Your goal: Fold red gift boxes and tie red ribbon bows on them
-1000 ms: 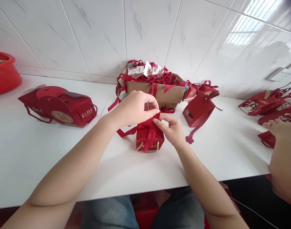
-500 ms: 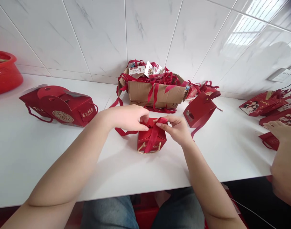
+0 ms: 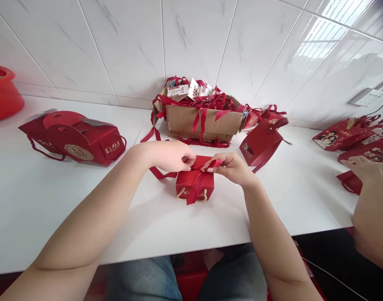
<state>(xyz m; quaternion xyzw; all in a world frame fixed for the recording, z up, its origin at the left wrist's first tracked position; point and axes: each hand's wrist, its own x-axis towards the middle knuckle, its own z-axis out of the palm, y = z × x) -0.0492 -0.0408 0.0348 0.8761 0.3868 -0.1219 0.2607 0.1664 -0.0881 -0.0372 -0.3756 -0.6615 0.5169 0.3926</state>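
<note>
A small red gift box point(image 3: 181, 182) with gold cord handles stands on the white table, between my two hands. A dark red ribbon point(image 3: 196, 189) lies over its top, and one end hangs down the front. My right hand point(image 3: 230, 167) pinches a loop of this ribbon at the box's right top edge. At the left top edge, the fingers of my left hand point(image 3: 175, 156) are closed together at the ribbon's middle. Whatever thin part they pinch is too small to make out for sure, but ribbon runs out beneath that hand to the left.
Behind the box, a cardboard box point(image 3: 194, 121) overflows with ribbons and white tags. Larger red gift boxes point(image 3: 81, 138) stand left, near a red plastic basket point(image 3: 4, 98). To the right are a red handled box point(image 3: 260, 144), several red bags point(image 3: 342, 136) and another person's hand point(image 3: 368, 171).
My right hand has drawn the ribbon into a loop at the box top. My left fingers have closed more tightly. The hanging ribbon end has shifted slightly left along the front.
</note>
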